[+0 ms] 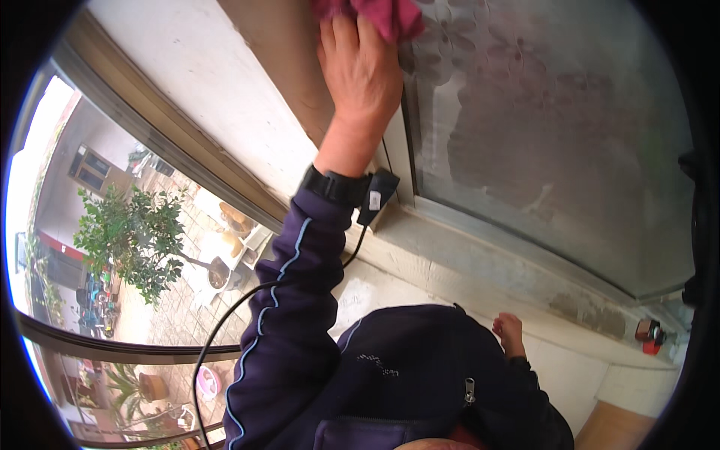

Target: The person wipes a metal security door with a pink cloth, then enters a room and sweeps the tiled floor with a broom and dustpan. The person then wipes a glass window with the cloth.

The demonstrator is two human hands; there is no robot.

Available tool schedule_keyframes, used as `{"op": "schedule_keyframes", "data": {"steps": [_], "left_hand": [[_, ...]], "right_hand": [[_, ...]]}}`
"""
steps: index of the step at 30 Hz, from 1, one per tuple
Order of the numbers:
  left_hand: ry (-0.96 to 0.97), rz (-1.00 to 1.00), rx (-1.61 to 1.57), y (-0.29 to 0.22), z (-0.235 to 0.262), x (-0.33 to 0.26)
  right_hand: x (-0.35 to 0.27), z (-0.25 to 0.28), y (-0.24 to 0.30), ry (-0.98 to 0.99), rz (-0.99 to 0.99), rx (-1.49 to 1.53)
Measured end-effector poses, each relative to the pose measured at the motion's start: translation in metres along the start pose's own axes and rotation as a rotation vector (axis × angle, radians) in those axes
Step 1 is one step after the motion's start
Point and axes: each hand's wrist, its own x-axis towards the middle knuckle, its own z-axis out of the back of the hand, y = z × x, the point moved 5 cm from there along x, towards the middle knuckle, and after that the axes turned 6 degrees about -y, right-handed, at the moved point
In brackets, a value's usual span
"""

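Note:
My left hand reaches up at the top of the head view, its fingers pressed on a crumpled pink cloth. The cloth lies against the edge of a window frame, beside a patterned glass pane; its upper part is cut off by the picture's edge. Down by my right side hangs my right hand, small in view, its fingers curled in, with nothing visible in them. It is near the ledge below the pane and touches nothing I can see.
A black box is strapped at my left wrist, its black cable looping down along the arm. A ledge runs under the pane, with a small red and black object at its far right. Left, through glass, stands a potted tree.

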Motion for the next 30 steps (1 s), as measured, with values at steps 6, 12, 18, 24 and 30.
{"op": "schedule_keyframes", "data": {"steps": [6,12,18,24,30], "left_hand": [[0.211,0.173,-0.054,-0.024,0.016,-0.178],[0.532,0.313,-0.080,-0.038,0.029,-0.308],[0.635,0.550,-0.179,-0.039,0.035,-0.332],[0.430,0.554,-0.195,-0.030,0.031,-0.256],[0.175,0.451,-0.159,-0.015,0.024,-0.099]], "right_hand": [[-0.025,0.004,-0.009,-0.030,0.014,0.003],[-0.049,0.020,-0.031,-0.101,-0.008,0.050],[-0.061,0.023,-0.047,-0.116,-0.022,0.060],[-0.072,0.021,-0.055,-0.131,-0.011,0.099],[-0.080,0.017,-0.056,-0.131,0.021,0.116]]}}
